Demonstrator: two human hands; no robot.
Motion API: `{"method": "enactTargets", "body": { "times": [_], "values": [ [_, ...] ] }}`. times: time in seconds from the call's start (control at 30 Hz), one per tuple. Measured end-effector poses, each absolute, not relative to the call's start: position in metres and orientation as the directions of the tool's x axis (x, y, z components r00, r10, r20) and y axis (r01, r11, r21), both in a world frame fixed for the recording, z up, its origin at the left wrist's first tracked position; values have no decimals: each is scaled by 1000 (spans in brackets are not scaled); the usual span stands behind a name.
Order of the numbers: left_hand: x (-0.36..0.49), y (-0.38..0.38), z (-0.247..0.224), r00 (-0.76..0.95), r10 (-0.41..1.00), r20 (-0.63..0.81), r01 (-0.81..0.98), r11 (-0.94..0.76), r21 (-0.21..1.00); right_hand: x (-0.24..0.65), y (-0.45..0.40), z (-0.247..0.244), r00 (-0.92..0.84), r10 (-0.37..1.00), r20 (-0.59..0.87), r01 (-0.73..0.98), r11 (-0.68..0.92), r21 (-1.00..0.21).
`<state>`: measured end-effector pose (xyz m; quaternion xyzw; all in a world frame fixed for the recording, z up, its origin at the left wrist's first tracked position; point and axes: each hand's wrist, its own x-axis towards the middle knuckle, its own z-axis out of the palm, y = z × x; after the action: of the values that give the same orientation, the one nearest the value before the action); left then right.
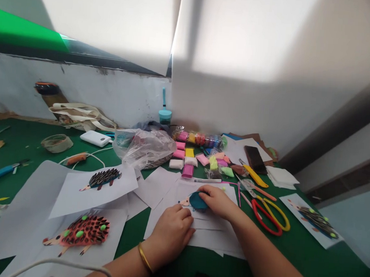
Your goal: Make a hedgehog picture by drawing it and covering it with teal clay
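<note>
On a white sheet of paper [209,237] lies a small hedgehog picture with a pale clay snout and a rounded dark-blue clay body [196,200]. My right hand [217,202] has its fingers bent over the right edge of this clay body; its thumb is mostly hidden. Just below the snout, my left hand [174,230] rests palm down on the paper, fingers loosely bent and nothing visible in them. A white pen [207,181] lies along the sheet's upper edge.
Colourful clay packets [188,170] lie behind the sheet, beside a clear plastic bag [146,146]. Red-and-yellow scissors [270,215], a yellow cutter [255,176] and a phone [255,160] lie right. Finished hedgehog pictures include a red one [83,231] at left. A cable [63,262] crosses the front left.
</note>
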<state>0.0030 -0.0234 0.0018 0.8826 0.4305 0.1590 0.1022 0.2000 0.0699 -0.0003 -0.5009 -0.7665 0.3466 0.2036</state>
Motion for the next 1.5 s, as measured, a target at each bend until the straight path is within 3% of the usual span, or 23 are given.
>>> {"method": "enactTargets", "body": {
  "times": [0.27, 0.7, 1.23, 1.37, 1.5],
  "values": [
    [4, -22, 1, 573, 797, 193, 731, -603, 320, 200, 67, -6, -347, 938, -8, 755, 274, -596],
    [5, -22, -1, 566, 808, 166, 748, -588, 308, 199, 77, -6, -376, 925, -47, 586, 198, -786],
    [5, -23, -2, 559, 810, 177, 755, -586, 294, 195, 73, -10, -339, 941, 3, 749, 271, -605],
    [5, -22, -3, 557, 812, 176, 755, -583, 299, 202, 74, -10, -411, 911, 46, 708, 350, -613],
    [4, -22, -4, 556, 812, 176, 755, -582, 302, 217, 77, -11, -369, 929, 24, 671, 284, -685]
  ]
}}
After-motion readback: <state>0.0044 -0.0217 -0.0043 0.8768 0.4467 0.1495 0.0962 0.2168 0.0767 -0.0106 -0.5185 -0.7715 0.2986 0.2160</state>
